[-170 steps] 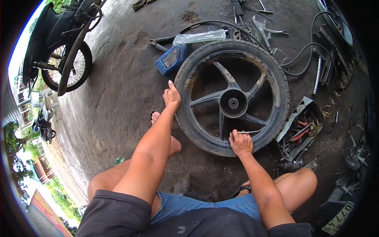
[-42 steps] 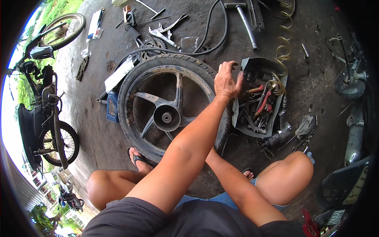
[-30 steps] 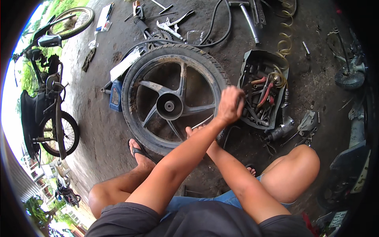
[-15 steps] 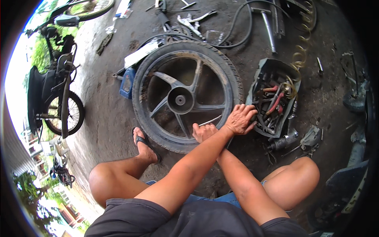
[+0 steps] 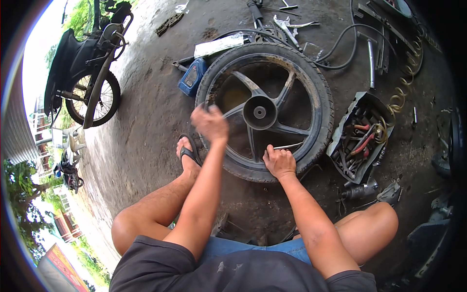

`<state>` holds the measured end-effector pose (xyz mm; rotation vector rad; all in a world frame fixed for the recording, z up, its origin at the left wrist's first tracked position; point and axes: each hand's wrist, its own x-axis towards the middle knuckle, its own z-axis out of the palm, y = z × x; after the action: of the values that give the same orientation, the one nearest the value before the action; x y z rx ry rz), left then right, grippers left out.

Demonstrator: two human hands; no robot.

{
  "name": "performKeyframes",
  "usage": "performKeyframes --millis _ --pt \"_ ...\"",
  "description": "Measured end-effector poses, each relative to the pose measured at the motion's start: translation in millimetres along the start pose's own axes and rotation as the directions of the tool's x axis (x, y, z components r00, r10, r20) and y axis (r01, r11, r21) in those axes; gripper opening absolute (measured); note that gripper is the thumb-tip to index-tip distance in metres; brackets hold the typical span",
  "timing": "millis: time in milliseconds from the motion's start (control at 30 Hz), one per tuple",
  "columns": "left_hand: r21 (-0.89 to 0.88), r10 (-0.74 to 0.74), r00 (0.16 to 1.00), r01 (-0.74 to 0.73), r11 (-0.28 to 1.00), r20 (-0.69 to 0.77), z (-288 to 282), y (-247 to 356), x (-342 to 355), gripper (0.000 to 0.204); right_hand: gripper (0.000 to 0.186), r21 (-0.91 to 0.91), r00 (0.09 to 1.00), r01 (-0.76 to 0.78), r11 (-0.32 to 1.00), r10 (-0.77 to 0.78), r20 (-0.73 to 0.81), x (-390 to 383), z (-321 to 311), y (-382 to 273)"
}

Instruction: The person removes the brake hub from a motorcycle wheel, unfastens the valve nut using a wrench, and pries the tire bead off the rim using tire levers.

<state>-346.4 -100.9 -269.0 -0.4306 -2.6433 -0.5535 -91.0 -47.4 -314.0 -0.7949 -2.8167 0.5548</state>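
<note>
A motorcycle wheel (image 5: 260, 92) with its tyre (image 5: 323, 92) lies flat on the ground before me, its spoked rim facing up. My right hand (image 5: 280, 161) is closed around one end of a thin metal tyre lever (image 5: 290, 146) at the near part of the rim. The rest of the lever reaches right along the inner edge of the rim. Over the left side of the tyre is my left hand (image 5: 211, 124), blurred by motion. Its thumb and fingers look apart, and I see nothing in it.
A cut-open container (image 5: 346, 121) full of tools stands right of the wheel, with a power tool (image 5: 359, 190) below it. A blue bottle (image 5: 193, 77) stands upper left. A hose (image 5: 335, 46) and coiled tube (image 5: 400, 95) lie beyond. A motorcycle (image 5: 80, 73) stands far left.
My left hand has left the right side of the tyre and swung across to its left side, uncrossing my arms. My right hand stays on the lever. The whole view has shifted.
</note>
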Motion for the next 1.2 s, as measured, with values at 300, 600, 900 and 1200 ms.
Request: performKeyframes --millis 300,600,900,1200 --pt "0.023 -0.815 0.307 0.931 0.364 0.491 21.6 -126.9 -2.6 0.108 0.022 -0.013 1.0 -0.015 1.0 0.015 0.015 -0.2 3.5 -4.5" --pt "0.046 -0.798 0.46 0.856 0.516 0.389 25.2 -103.0 -12.8 0.112 0.022 -0.013 0.997 -0.03 0.999 0.031 0.072 0.4 1.1 0.9" --pt "-0.061 -0.196 0.065 0.998 0.025 0.978 6.0 -157.4 3.3 0.061 0.022 0.015 0.999 -0.028 1.0 0.027 0.038 -0.8 5.3 -1.3" --pt "-0.024 -0.217 0.006 0.996 -0.081 0.976 6.2 -142.9 2.2 0.034 0.023 0.031 0.999 -0.032 0.999 0.031 0.017 -0.5 1.1 2.8"
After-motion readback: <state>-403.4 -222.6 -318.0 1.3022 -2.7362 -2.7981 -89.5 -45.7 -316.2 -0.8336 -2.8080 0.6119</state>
